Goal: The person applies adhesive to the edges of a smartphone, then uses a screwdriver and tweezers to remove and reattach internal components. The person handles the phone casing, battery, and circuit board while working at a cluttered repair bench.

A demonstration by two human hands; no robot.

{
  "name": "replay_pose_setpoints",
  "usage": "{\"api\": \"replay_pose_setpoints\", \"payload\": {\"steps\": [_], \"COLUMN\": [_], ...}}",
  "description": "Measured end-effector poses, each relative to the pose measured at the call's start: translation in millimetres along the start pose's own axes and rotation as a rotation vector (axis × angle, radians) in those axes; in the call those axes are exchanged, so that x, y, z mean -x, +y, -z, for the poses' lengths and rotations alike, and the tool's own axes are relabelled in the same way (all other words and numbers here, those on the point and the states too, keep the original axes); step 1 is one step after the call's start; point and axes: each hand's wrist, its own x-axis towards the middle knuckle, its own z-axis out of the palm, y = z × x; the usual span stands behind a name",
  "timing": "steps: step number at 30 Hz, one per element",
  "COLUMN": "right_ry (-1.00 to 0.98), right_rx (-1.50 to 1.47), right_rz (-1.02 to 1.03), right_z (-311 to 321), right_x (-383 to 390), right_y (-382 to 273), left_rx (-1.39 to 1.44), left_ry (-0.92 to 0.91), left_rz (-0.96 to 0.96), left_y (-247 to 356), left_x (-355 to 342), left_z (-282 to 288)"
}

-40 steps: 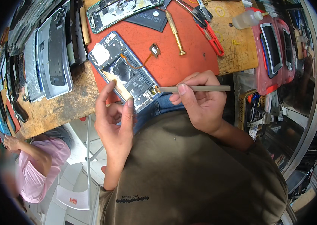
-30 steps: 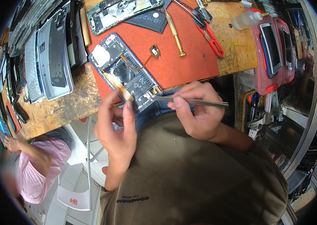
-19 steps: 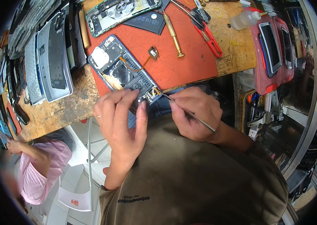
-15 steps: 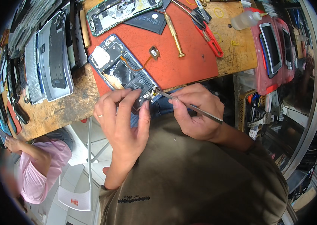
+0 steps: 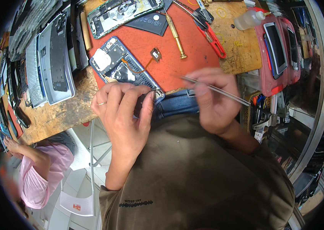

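Observation:
My left hand [image 5: 123,115] grips the lower end of an opened blue-framed phone [image 5: 112,57] on the orange mat [image 5: 181,67], its curled fingers and thumb covering that end. An orange ribbon cable loops from the phone to a small square part [image 5: 155,54] lying on the mat. Right of the phone, my right hand [image 5: 217,99] holds a long thin metal tool [image 5: 231,96], apparently tweezers, slightly blurred, its tip raised away from the phone. Behind them lies a brass screwdriver [image 5: 175,34].
Another opened phone [image 5: 123,13], a black battery [image 5: 148,27] and red-handled cutters [image 5: 213,42] lie at the back. A squeeze bottle [image 5: 246,21] and pink case with phones [image 5: 265,76] are right. Phone panels [image 5: 54,50] pile left; a co-worker in pink [image 5: 41,172] is lower left.
My left fingers have moved up over the phone's lower end. My right hand has lifted the tool away from the phone toward the upper right, turning it diagonally.

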Motion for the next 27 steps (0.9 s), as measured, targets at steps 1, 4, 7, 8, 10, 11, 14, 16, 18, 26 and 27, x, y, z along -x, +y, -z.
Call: {"api": "replay_pose_setpoints", "payload": {"steps": [1,4,7,8,10,11,14,16,18,26,27], "right_ry": [0.000,-0.049,-0.153,-0.173,-0.074,-0.026,-0.184,-0.388,-0.389,-0.450,-0.456], "right_rx": [0.071,0.317,0.727,0.846,0.915,0.946,0.682,0.589,0.576,0.531,0.485], "right_rz": [-0.034,-0.186,-0.106,-0.044,0.093,0.161,0.018,0.165,0.159,0.086,0.047], "right_z": [7.9,32.4,43.2,43.7,38.7,34.3,17.1,0.8,-19.5,-35.1,-35.4], "right_x": [-10.0,-39.2,-65.3,-70.1,-69.6,-67.7,-36.4,-18.8,-5.9,-24.9,-29.5], "right_y": [-1.1,-6.3,1.3,3.3,3.4,2.9,-19.0,-27.5,-29.6,-32.1,-31.9], "left_rx": [-0.002,0.005,0.046,0.075,0.205,0.249,0.625,0.861,1.073,1.375,1.303], "left_ry": [0.015,0.060,0.140,0.189,0.287,0.322,0.238,0.155,0.182,0.171,0.134], "left_rz": [0.002,-0.009,-0.006,0.025,0.177,0.224,0.595,0.732,0.650,0.527,0.482], "left_y": [-0.2,-2.0,-8.6,-11.0,-13.9,-16.8,-13.5,-9.8,-5.5,-4.9,-4.1], "left_x": [-0.7,-0.2,7.0,11.9,24.7,30.9,53.2,62.4,66.4,42.9,35.0], "left_z": [-0.5,-3.1,-1.9,0.8,5.5,9.3,15.0,8.6,-5.2,-7.5,-7.6]}}
